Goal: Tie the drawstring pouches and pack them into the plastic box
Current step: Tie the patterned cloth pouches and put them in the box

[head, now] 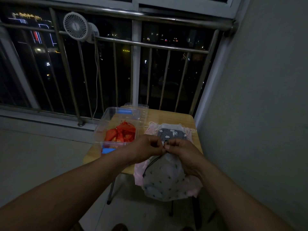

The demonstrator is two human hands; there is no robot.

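A grey drawstring pouch [166, 177] with small dark prints hangs over the table's front edge, its mouth gathered between my hands. My left hand [148, 147] and my right hand [180, 150] meet at the top of this pouch and pinch its dark cord. The cord's loose part [152, 163] trails down the pouch's left side. Behind my hands lies a pile of pouches, with a dark grey one [173, 133] printed with white clouds on top. The clear plastic box [106, 120] stands open at the left and holds several red pouches [122, 133].
The small wooden table [168, 116] stands in a corner, with a wall close on the right and a metal railing [150, 45] behind. A white fan [75, 26] is clipped to the railing. The box's lid [141, 110] stands open behind it. A pink pouch [139, 172] lies under the grey one.
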